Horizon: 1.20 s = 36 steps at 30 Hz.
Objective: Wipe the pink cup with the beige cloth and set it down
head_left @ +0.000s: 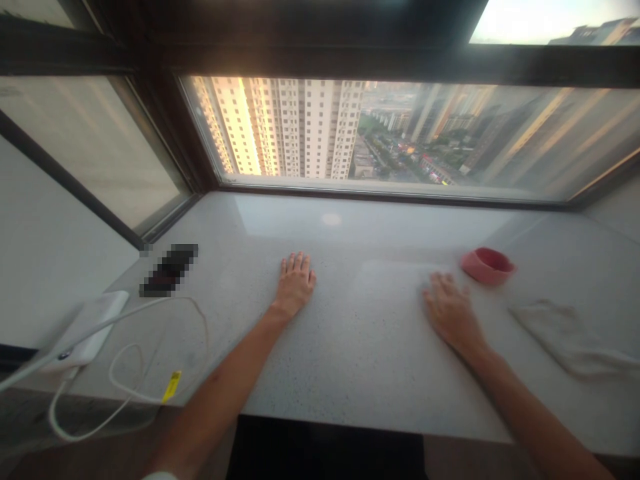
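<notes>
My left hand (295,283) lies palm down on the pale speckled windowsill (345,353), its fingers stretched forward and holding nothing. Farther right, my right hand (450,307) is over the same surface with fingers apart, slightly smeared by motion; whether it touches the sill I cannot tell. Just beyond its fingertips sits a pink band-shaped item (487,267), open at the top, its exact kind unclear. A light grey cloth (555,333) lies to the right of that hand.
At the left stands a white power strip or box (90,330) with a white cable (113,380) looping over the sill's front edge, bearing a yellow tag (171,387). A blurred-out dark object (169,270) lies behind it. A dark-framed window (390,197) borders the far side.
</notes>
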Each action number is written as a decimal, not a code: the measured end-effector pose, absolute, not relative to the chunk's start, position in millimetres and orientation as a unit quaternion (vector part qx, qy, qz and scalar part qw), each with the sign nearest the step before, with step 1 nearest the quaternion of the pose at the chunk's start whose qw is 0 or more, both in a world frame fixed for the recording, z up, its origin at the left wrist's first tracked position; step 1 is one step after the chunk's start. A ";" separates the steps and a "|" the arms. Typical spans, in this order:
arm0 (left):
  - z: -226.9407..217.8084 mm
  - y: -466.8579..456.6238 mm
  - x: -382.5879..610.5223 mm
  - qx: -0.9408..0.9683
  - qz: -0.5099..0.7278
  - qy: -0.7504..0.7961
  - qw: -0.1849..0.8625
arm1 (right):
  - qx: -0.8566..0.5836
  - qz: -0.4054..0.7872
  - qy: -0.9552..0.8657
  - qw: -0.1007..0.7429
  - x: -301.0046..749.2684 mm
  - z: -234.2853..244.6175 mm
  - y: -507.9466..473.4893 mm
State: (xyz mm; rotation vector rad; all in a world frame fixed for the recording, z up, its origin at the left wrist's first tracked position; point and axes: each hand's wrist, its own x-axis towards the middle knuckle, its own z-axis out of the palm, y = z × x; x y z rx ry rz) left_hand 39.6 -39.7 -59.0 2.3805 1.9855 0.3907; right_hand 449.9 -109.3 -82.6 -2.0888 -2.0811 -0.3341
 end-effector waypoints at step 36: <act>-62.3 -37.0 33.4 0.768 0.105 0.632 0.003 | -0.722 0.030 -0.687 0.076 351.0 -72.7 -24.9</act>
